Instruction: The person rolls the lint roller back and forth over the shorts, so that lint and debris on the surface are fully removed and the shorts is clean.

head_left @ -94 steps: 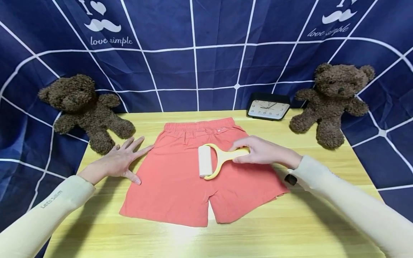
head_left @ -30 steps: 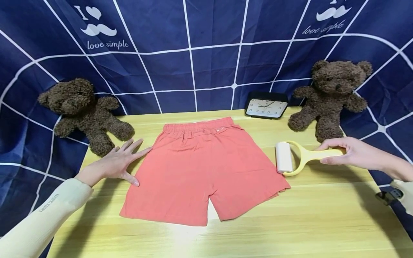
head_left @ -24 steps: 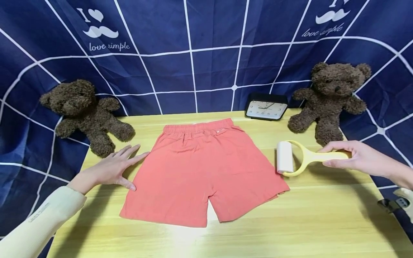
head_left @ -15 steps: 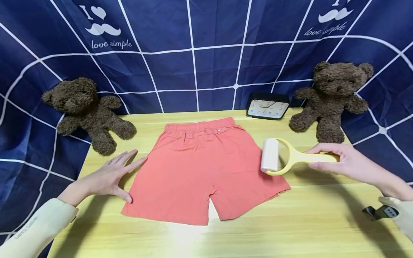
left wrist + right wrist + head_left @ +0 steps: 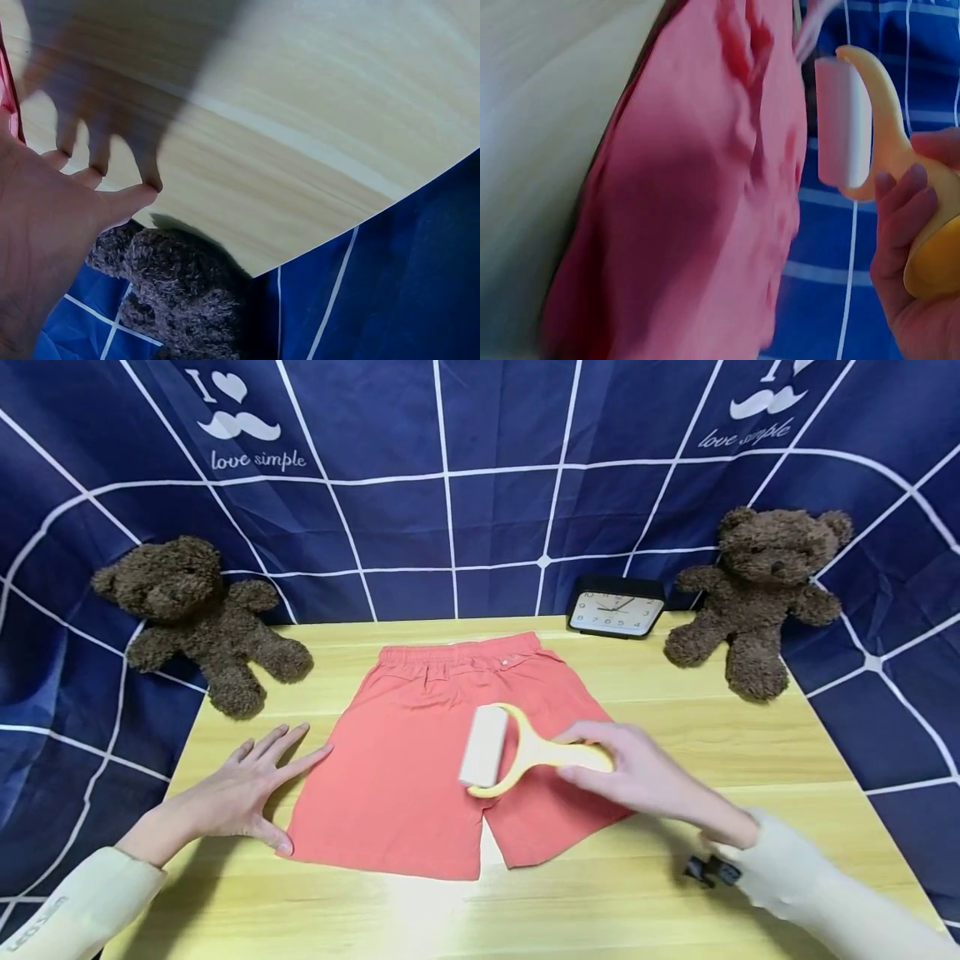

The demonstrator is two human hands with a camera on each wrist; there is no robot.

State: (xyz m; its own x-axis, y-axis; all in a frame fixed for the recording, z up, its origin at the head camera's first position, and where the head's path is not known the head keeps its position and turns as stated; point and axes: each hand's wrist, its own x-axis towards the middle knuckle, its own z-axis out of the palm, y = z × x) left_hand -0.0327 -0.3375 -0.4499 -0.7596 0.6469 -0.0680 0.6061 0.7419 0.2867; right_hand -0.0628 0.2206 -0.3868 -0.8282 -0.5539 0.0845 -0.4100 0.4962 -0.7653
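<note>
We see brown teddy bear [image 5: 201, 620] at left, second bear [image 5: 756, 602] at right, black clock [image 5: 617, 608] near it; navy white-gridded cloth [image 5: 504, 520] behind wooden table [image 5: 577, 914].

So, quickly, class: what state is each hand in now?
Left hand: open, spread by the edge of the shorts.
Right hand: closed, holding the roller by its yellow handle.

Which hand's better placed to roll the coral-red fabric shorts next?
Probably the right hand: it grips the yellow-handled white cylindrical roller over the shorts. The left hand is spread at their left edge, tool-free.
</note>
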